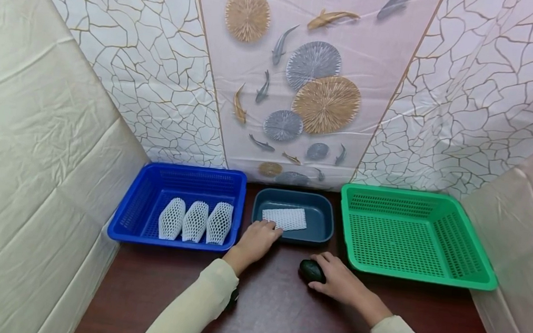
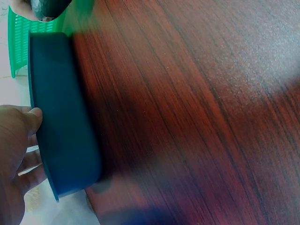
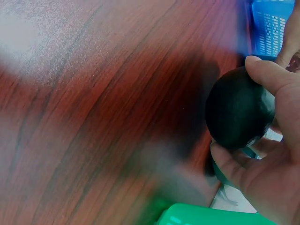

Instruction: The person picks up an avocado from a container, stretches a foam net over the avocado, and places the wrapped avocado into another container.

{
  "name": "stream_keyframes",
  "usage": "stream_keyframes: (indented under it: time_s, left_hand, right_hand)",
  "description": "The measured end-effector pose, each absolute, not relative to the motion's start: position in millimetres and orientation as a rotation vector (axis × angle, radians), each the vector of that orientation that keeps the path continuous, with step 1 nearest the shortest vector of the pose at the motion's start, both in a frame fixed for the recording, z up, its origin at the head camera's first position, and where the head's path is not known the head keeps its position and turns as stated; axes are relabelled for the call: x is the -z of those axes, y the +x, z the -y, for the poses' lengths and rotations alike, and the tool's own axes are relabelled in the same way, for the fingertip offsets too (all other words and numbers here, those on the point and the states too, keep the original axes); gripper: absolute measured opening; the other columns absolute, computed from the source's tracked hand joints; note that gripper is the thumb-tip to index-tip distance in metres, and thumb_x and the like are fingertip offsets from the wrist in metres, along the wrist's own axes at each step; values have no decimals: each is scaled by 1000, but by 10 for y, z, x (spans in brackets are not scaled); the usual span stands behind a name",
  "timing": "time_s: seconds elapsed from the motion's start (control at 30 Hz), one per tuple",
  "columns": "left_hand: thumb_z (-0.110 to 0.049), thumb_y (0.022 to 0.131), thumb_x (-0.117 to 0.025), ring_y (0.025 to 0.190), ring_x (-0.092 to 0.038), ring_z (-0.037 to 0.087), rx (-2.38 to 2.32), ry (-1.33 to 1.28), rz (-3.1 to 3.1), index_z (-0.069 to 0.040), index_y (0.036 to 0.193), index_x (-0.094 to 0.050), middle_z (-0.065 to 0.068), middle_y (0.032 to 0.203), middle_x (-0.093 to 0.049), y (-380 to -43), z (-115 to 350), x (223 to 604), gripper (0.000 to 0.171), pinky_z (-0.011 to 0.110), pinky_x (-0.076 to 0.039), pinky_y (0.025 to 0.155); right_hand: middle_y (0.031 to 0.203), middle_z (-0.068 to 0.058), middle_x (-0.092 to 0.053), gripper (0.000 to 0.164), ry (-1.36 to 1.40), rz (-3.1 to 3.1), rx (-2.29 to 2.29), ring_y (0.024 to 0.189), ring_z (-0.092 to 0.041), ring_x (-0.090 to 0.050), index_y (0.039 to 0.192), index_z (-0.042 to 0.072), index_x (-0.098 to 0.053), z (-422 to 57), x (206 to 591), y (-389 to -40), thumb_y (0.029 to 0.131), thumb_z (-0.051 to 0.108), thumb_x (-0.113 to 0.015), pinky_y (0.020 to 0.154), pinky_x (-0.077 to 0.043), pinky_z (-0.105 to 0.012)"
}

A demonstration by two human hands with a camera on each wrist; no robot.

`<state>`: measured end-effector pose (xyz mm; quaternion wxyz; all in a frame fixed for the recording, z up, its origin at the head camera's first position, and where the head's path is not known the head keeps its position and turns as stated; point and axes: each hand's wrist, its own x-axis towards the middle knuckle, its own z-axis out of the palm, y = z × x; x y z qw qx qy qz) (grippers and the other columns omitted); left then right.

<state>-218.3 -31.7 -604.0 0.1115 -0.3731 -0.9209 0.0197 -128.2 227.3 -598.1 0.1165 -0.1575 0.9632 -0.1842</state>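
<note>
My right hand [image 1: 336, 279] holds a dark, smooth avocado [image 1: 312, 271] low over the table, in front of the teal tray. In the right wrist view, thumb and fingers curl round the avocado [image 3: 239, 108]. At the tray's near left side, my left hand [image 1: 256, 240] grips the rim. In the left wrist view its thumb lies at the outer side of the tray [image 2: 63, 112], with the fingers reaching behind the rim. Inside the tray lies a flat white foam net [image 1: 285, 218], close to the left fingertips. Whether those fingertips touch the net is hidden.
A blue basket [image 1: 120, 228] at the left holds three white foam-netted pieces [image 1: 195, 221]. To the right stands a green basket [image 1: 421, 275] with its perforated floor showing. Fabric-covered walls [image 1: 57, 169] close in the dark red wooden table [image 1: 278, 305] at the back and sides.
</note>
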Motion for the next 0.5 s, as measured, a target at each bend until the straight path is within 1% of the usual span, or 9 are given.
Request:
stream_keyframes:
  time_s: [0.23, 0.5]
  left_hand:
    - [-12, 100, -66, 96, -69, 21, -22, -1097, 2703, -19, 120, -74, 4, 109, -73, -2184, 306, 6036, 23, 38, -59, 78]
    - [-12, 100, -66, 98, -69, 21, -30, -1092, 2727, -20, 121, -73, 5, 111, -73, -2187, 317, 6027, 23, 37, -59, 80]
  right_hand:
    - [132, -11, -59, 68, -433, -2810, 547, 119, -30, -60, 143, 11, -57, -2271, 6039, -1280, 87, 40, -82, 95, -53, -50]
    - [135, -14, -59, 68, -407, -2802, 574, 120, -32, -59, 145, 8, -55, -2249, 6027, -1256, 89, 39, -80, 94, -53, -51]
